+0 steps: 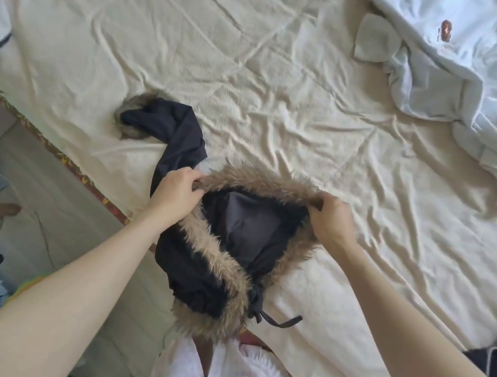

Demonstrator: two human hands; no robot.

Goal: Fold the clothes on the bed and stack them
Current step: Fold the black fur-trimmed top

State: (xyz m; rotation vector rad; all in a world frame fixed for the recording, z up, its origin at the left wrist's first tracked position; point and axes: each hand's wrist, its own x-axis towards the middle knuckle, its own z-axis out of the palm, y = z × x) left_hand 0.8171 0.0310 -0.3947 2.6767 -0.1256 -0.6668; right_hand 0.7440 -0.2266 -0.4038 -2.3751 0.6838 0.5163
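Both bare forearms are being stretched forward from the near edge over the bed with the wrinkled cream sheet (285, 68). The left hand (175, 194) is being curled, its grip pinched on the brown fur trim of the dark navy fur-trimmed jacket (228, 242). The right hand (332, 219) is being closed on the same trim further right. The jacket is being held at the bed's near edge, one fur-cuffed sleeve (167, 126) lying to the far left. A crumpled pale blue garment (458, 72) is lying far right.

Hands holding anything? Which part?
Both hands, left hand and right hand, pinch the dark jacket by its fur trim.
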